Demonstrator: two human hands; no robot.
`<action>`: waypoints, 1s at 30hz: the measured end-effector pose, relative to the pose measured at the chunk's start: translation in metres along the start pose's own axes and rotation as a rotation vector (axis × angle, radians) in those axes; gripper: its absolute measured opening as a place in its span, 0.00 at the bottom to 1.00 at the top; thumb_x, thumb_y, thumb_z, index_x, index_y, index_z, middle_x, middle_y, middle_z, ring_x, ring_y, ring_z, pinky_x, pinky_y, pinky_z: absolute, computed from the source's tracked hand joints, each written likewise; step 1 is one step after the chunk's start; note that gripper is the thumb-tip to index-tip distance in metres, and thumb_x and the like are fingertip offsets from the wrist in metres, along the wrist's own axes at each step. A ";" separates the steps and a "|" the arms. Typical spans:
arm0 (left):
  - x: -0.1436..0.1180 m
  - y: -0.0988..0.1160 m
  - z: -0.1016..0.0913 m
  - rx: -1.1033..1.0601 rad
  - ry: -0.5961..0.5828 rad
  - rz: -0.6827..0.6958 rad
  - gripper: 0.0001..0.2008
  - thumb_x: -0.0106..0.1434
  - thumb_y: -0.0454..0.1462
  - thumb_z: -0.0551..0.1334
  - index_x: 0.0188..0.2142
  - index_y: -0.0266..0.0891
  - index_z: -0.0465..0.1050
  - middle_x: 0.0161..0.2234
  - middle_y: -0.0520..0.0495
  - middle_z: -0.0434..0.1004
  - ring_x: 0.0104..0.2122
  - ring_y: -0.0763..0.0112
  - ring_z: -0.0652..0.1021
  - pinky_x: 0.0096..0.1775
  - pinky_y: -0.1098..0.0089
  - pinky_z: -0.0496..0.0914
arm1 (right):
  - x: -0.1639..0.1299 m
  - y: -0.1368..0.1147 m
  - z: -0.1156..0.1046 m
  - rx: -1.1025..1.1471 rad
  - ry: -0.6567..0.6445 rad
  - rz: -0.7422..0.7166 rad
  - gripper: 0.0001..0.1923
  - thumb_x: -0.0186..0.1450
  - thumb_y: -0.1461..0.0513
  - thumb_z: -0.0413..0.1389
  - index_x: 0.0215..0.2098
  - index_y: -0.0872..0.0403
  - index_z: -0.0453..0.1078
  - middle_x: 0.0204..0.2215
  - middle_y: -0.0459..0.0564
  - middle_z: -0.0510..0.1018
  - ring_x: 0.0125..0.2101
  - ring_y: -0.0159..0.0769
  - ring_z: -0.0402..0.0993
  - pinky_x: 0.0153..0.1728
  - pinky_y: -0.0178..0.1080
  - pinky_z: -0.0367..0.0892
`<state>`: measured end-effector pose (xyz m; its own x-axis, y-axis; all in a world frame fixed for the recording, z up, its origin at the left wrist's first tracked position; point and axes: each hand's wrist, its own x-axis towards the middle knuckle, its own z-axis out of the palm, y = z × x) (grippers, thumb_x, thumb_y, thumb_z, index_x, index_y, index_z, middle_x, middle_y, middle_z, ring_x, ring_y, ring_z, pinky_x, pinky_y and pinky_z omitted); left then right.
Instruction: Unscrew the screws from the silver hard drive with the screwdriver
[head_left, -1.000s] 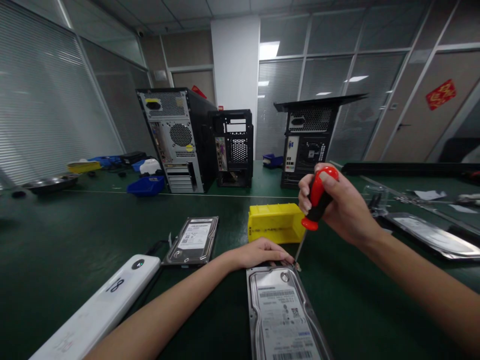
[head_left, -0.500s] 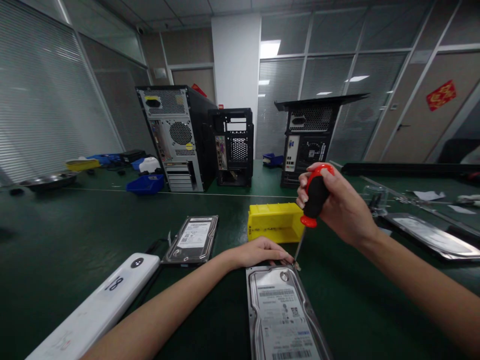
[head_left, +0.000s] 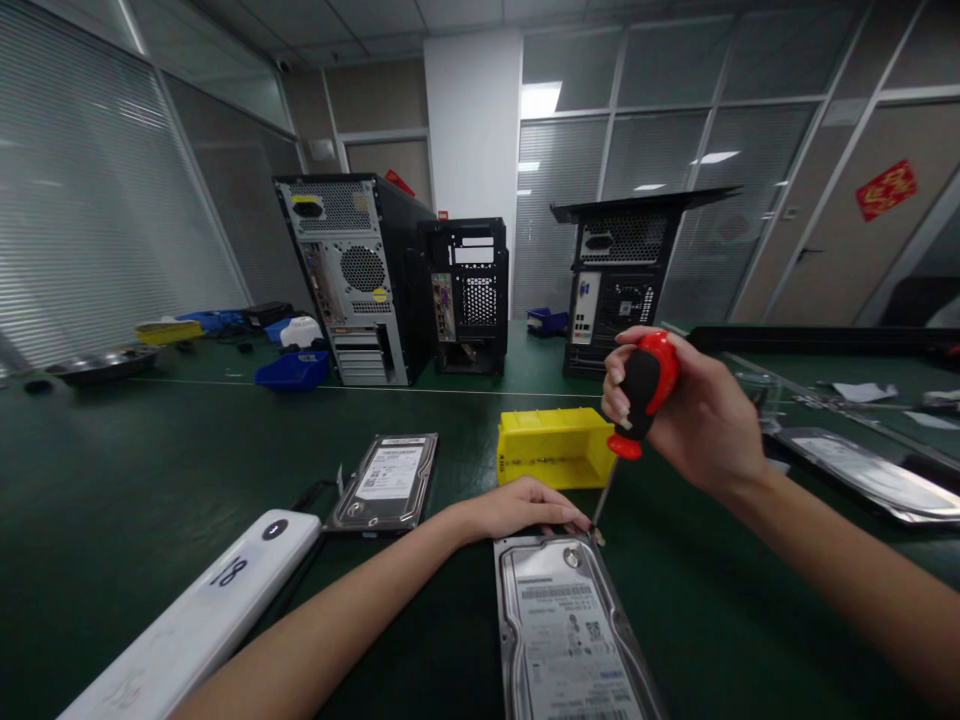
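A silver hard drive (head_left: 566, 630) with a printed label lies in front of me, its near end cut off by the frame. Across its far edge rests my left hand (head_left: 529, 508), fingers closed together and bent over the far right corner; their undersides are hidden. My right hand (head_left: 694, 415) is wrapped round the red and black handle of a screwdriver (head_left: 643, 392). The tool leans, with its thin shaft running down to that same corner beside my left fingertips. Whether the tip sits in a screw is too small to tell.
Beyond the drive stands a yellow bin (head_left: 555, 445) on its side. Another hard drive (head_left: 386, 480) and a white power strip (head_left: 202, 610) lie on the left. Computer cases (head_left: 360, 280) line the back, near a blue bin (head_left: 292, 370). A further drive (head_left: 862, 470) lies right.
My right hand has shifted slightly right and turned the screwdriver handle, showing more red on its right side. The shaft still reaches the drive's far corner. My left hand stays there.
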<state>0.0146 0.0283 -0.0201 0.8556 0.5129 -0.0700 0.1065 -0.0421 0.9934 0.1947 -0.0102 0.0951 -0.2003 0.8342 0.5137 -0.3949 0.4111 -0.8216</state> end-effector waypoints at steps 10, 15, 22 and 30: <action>0.000 -0.001 -0.002 0.028 -0.016 -0.011 0.17 0.62 0.45 0.60 0.44 0.35 0.77 0.46 0.43 0.78 0.43 0.66 0.76 0.47 0.67 0.67 | -0.003 -0.005 0.004 -0.060 0.038 0.000 0.05 0.61 0.63 0.53 0.33 0.48 0.60 0.22 0.39 0.69 0.15 0.26 0.60 0.17 0.32 0.54; 0.001 -0.002 -0.003 0.016 -0.024 -0.016 0.17 0.63 0.45 0.61 0.44 0.35 0.77 0.46 0.43 0.77 0.44 0.66 0.76 0.48 0.67 0.67 | -0.002 -0.005 0.003 -0.047 -0.008 -0.043 0.11 0.65 0.53 0.45 0.32 0.50 0.62 0.21 0.42 0.66 0.17 0.29 0.61 0.20 0.35 0.56; 0.001 -0.004 -0.001 -0.004 0.007 -0.009 0.16 0.62 0.44 0.61 0.43 0.35 0.77 0.43 0.44 0.79 0.39 0.69 0.76 0.45 0.69 0.67 | -0.004 -0.006 0.003 -0.073 0.057 -0.019 0.13 0.65 0.53 0.50 0.33 0.52 0.68 0.30 0.46 0.69 0.23 0.30 0.69 0.25 0.37 0.65; 0.001 -0.004 -0.001 -0.009 0.001 -0.018 0.18 0.61 0.46 0.62 0.43 0.35 0.77 0.44 0.43 0.78 0.41 0.68 0.76 0.46 0.68 0.66 | -0.005 -0.005 0.005 -0.054 0.024 -0.019 0.08 0.64 0.53 0.52 0.33 0.48 0.61 0.21 0.40 0.64 0.14 0.26 0.58 0.16 0.33 0.52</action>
<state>0.0146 0.0300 -0.0239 0.8530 0.5145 -0.0877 0.1170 -0.0248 0.9928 0.1926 -0.0179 0.0978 -0.1714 0.8347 0.5234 -0.3489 0.4454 -0.8245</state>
